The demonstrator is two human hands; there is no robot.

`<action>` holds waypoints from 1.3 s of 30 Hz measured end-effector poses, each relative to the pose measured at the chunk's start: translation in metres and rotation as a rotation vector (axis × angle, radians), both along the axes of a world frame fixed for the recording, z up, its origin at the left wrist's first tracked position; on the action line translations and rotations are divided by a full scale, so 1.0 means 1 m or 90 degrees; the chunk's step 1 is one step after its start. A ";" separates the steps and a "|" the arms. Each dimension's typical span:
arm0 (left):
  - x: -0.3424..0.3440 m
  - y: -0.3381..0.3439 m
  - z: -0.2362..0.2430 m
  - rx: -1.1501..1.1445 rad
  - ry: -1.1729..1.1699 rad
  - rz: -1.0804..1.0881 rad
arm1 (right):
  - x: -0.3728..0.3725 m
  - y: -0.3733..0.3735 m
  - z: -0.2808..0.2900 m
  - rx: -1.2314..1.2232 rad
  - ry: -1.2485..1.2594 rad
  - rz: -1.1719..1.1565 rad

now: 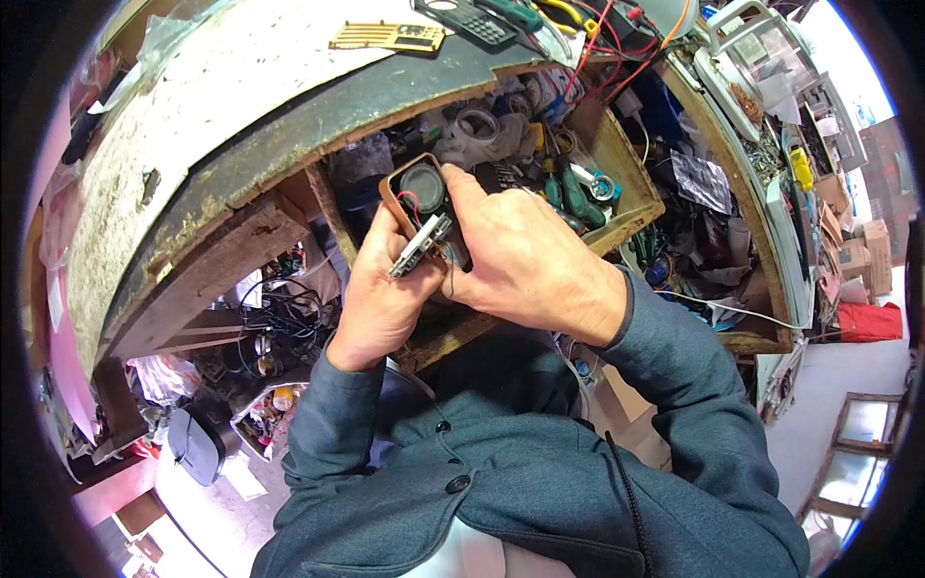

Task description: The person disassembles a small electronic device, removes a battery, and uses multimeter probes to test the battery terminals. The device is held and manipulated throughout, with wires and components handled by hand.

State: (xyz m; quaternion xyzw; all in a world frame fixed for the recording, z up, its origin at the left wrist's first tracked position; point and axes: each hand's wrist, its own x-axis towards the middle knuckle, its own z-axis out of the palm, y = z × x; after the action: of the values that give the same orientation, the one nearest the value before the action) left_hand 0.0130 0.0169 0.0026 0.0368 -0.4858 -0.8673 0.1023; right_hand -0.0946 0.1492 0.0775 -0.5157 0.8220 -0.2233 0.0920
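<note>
Between my hands, above an open wooden drawer, is a small opened device casing (389,196) with a brownish rim. A round dark speaker (421,189) sits inside it, with a red wire beside it. At its near end a small circuit board (420,247) stands out at a slant. My left hand (383,294) is closed around the casing's left and lower side. Over its right side lies my right hand (525,255), index finger at the top edge and thumb low near the board. Whatever is under the right palm is hidden.
The drawer (626,178) holds green-handled screwdrivers (578,200), a tape roll (475,127) and plastic bags. A worn bench top (241,135) curves across the far left, carrying a yellow slotted plate (387,37) and a multimeter (467,21). Black cables (299,313) hang below the bench.
</note>
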 end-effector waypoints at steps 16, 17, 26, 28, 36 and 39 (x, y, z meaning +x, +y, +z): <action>0.001 -0.002 0.007 0.222 -0.019 0.019 | 0.003 0.012 -0.003 -0.186 -0.234 -0.047; 0.001 -0.004 0.004 0.236 -0.034 0.019 | 0.006 0.011 -0.001 -0.177 -0.228 -0.074; -0.001 -0.005 0.003 0.264 -0.004 -0.008 | 0.022 0.007 -0.011 -0.137 0.099 -0.129; -0.002 -0.001 0.003 0.238 0.006 0.007 | 0.023 0.006 -0.011 -0.135 0.125 -0.128; 0.000 -0.004 -0.013 0.163 -0.105 0.030 | 0.022 0.003 -0.018 -0.267 0.006 -0.193; -0.003 -0.005 -0.006 0.257 -0.075 0.004 | 0.018 0.004 -0.024 -0.370 -0.174 -0.208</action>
State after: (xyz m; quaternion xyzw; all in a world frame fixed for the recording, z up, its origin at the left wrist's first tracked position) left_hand 0.0101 0.0121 -0.0035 0.1089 -0.3069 -0.9431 0.0673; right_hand -0.0764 0.1534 0.0531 -0.3477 0.7759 -0.5262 0.0140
